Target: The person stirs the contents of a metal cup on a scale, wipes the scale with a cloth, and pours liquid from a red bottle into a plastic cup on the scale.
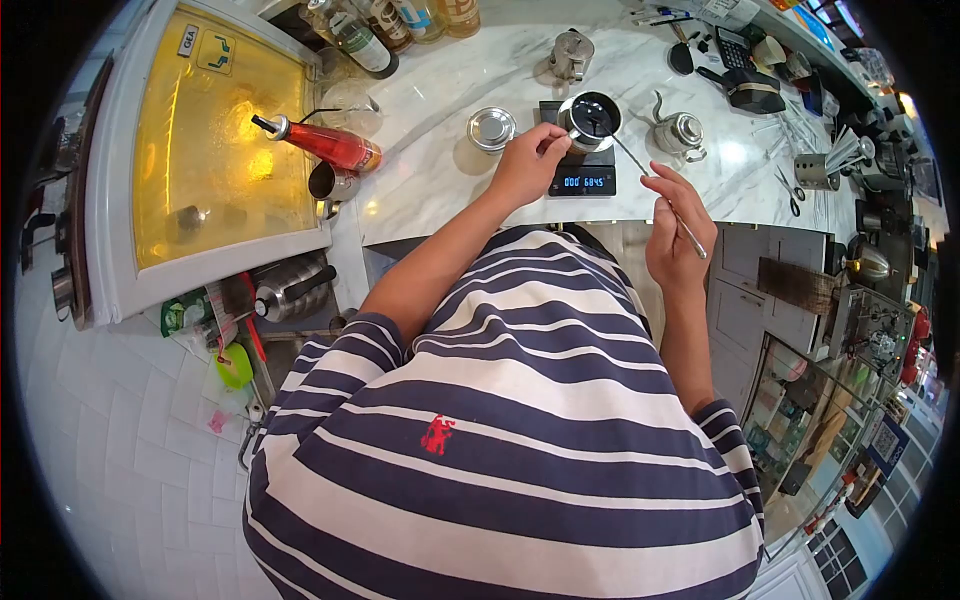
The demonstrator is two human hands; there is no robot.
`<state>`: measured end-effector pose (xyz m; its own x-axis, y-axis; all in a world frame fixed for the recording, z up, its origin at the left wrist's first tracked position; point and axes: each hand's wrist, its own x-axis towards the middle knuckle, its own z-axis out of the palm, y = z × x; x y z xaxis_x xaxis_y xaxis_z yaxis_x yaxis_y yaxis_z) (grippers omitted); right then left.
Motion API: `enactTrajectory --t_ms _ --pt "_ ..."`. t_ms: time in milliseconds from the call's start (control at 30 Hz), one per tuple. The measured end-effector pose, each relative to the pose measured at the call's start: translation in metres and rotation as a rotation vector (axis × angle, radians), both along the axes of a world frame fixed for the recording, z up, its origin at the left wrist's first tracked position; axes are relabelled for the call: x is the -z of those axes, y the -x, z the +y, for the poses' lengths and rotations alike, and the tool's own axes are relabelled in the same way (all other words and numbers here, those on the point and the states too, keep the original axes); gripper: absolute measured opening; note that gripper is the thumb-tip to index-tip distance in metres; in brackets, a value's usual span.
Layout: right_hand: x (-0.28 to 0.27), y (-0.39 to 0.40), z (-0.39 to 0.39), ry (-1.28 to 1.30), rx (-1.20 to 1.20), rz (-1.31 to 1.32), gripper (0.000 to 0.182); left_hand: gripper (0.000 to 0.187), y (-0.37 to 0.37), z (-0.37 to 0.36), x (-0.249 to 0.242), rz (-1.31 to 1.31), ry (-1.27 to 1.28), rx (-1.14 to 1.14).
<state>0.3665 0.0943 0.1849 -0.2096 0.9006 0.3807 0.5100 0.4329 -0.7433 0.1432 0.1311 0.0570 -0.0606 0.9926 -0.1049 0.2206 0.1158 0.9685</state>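
Note:
A steel pitcher (577, 133) with dark liquid (594, 114) inside stands on a black digital scale (560, 182) with lit blue digits. At the pitcher's near left side, my left hand (530, 165) is closed with its fingers pinched at the handle. My right hand (680, 225) is closed around a long, thin bar spoon (630, 154), whose far end dips into the dark liquid. Left of the pitcher is a round metal lid or tin (491, 129). To its right stands a small gooseneck kettle (680, 134).
A metal jug (571, 56) stands behind the scale. Farther left, a red bottle (330, 145) lies tilted beside a metal cup (330, 184). Glass bottles (365, 45) line the back. On the right are scissors (792, 189), a canister of straws (818, 172) and a calculator (735, 48).

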Motion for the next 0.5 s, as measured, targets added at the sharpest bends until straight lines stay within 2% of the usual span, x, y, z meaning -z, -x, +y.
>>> enactTrajectory --t_ms 500 --pt "-0.0009 0.0007 -0.004 -0.042 -0.014 -0.018 0.022 0.026 -0.0005 0.0012 0.0006 0.006 0.004 0.007"
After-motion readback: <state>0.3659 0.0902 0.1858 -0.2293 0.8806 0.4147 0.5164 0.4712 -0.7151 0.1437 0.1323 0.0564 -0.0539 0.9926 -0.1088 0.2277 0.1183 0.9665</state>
